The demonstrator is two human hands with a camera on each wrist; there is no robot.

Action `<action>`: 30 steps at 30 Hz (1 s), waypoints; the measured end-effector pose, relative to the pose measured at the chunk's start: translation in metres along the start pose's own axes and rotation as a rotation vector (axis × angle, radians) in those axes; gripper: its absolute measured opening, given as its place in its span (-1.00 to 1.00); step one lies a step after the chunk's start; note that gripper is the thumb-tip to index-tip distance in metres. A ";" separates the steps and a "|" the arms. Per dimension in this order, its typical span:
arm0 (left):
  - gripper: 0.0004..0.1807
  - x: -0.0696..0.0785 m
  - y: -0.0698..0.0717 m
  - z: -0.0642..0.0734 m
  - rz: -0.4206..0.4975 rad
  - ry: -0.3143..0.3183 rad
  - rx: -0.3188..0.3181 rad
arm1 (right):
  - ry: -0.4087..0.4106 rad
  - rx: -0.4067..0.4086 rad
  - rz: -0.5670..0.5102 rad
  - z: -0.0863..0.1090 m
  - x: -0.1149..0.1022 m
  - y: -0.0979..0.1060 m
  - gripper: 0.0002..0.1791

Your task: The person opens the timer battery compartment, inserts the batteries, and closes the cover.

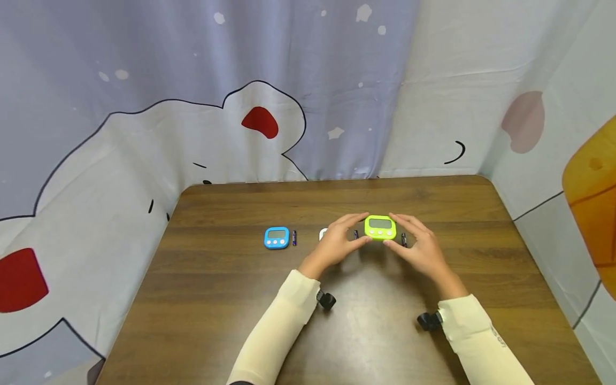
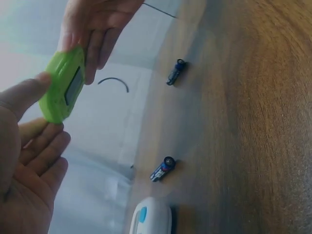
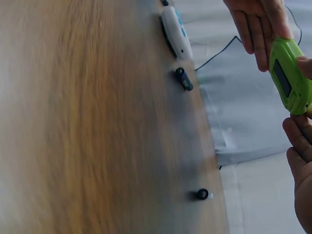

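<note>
A lime-green digital timer (image 1: 380, 228) is held up off the table, its screen and buttons facing the head camera. My left hand (image 1: 335, 243) pinches its left end between thumb and fingertips. At the opposite end, my right hand (image 1: 423, 251) grips it in the same way. Below the timer, one small dark battery (image 1: 404, 240) lies by the right hand and another battery (image 1: 356, 235) by the left. A white timer (image 1: 322, 233) is mostly hidden behind the left hand; its rounded side with a blue part (image 2: 143, 214) shows in the left wrist view.
Farther left on the wooden table (image 1: 202, 299) lie a blue timer (image 1: 276, 238) and a battery (image 1: 294, 238) beside it. A patterned curtain (image 1: 337, 96) hangs behind the table's back edge and along the sides.
</note>
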State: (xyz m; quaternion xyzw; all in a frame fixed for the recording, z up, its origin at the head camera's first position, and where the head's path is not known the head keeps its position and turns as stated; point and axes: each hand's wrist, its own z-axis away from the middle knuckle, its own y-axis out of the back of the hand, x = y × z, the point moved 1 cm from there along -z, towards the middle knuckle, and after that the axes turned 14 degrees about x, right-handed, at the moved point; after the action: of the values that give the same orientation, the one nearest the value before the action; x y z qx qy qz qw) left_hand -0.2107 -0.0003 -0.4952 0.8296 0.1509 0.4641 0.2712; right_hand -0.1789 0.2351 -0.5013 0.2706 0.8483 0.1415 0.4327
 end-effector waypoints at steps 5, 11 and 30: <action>-0.33 -0.005 0.005 0.006 0.072 -0.033 0.083 | 0.005 0.028 -0.051 0.001 -0.007 -0.006 -0.26; -0.34 -0.007 0.008 0.011 0.161 -0.033 0.171 | 0.019 0.083 -0.100 0.002 -0.013 -0.014 -0.27; -0.34 0.005 0.037 0.017 0.292 -0.104 0.355 | 0.035 0.182 -0.397 -0.016 -0.087 -0.017 -0.33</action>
State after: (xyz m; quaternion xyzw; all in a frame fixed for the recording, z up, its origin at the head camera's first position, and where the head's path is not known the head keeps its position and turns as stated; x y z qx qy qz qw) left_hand -0.1942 -0.0326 -0.4774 0.9001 0.0945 0.4213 0.0586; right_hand -0.1562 0.1705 -0.4429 0.1337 0.9016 -0.0189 0.4109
